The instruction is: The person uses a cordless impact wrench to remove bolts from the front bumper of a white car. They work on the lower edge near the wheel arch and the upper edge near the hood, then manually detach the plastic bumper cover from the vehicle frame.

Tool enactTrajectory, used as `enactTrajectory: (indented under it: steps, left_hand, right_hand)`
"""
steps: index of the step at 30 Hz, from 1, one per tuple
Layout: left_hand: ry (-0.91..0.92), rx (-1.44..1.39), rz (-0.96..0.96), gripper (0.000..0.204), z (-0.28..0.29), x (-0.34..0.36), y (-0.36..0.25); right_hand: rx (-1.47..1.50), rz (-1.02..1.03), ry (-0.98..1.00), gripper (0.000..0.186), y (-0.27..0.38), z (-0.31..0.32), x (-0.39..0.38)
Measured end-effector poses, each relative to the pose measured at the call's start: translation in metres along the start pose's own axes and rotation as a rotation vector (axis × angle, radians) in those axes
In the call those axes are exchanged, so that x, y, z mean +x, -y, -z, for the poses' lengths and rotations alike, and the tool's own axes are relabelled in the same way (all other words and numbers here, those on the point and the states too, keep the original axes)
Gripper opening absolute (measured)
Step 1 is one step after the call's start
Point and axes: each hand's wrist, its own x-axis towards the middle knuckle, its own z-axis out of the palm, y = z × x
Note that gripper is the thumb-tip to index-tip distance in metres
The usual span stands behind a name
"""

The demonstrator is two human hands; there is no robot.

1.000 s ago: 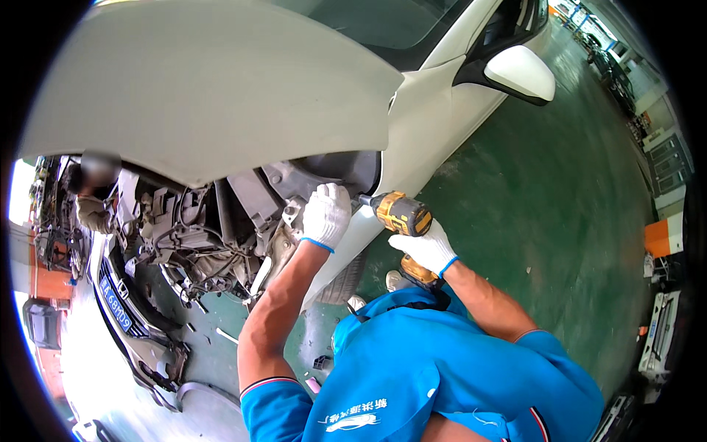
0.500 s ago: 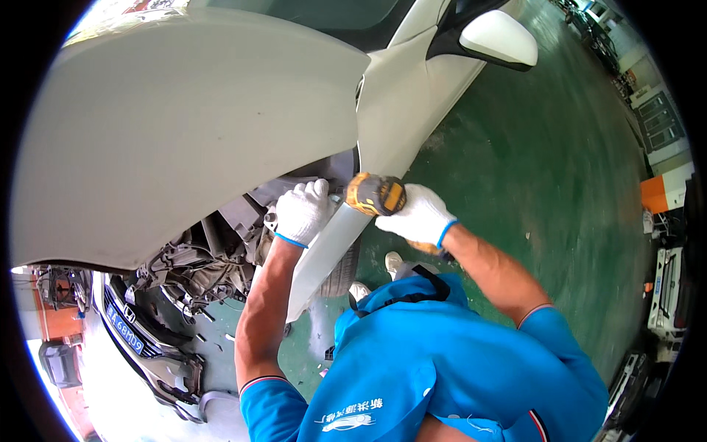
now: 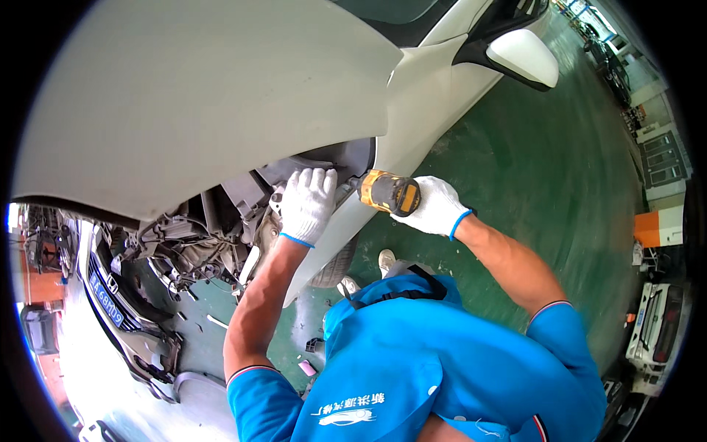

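My left hand (image 3: 309, 202), in a white glove, rests with bent fingers at the inner edge of the pale fender (image 3: 363, 219), over the engine bay (image 3: 213, 236); what its fingertips hold is hidden. My right hand (image 3: 434, 206), also gloved, is closed round a yellow-and-black power drill (image 3: 387, 191). The drill points left toward the top of the fender beside my left hand; whether its tip touches a fastener I cannot make out. The pale car hood (image 3: 191, 96) spreads above the bay.
The wing mirror (image 3: 519, 59) juts out at upper right. A detached front bumper (image 3: 110, 309) lies at left. The green floor (image 3: 508, 169) holds a white bar, small scattered parts and a pink object (image 3: 308, 367). Other vehicle parts (image 3: 655, 324) stand along the right side.
The view has shifted, so the hood covers more of the left, where a person showed a second ago. My left fingers have moved slightly, and the drill's angle has changed a little.
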Motion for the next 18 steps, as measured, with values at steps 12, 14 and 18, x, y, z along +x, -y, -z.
enactTrajectory:
  steps: [12,14,18]
  left_hand:
    - [0.094,0.211,-0.070,0.043,-0.003,-0.023,0.006]
    - [0.092,0.203,-0.077,0.044,-0.007,-0.026,0.008]
    - [0.150,0.071,-0.005,0.035,0.008,-0.017,0.008]
  right_hand:
    - [0.503,-0.107,0.004,0.047,-0.019,-0.042,-0.005]
    - [0.652,-0.241,0.031,0.044,-0.010,-0.042,-0.012]
    - [0.773,-0.321,0.019,0.037,0.001,-0.045,-0.015]
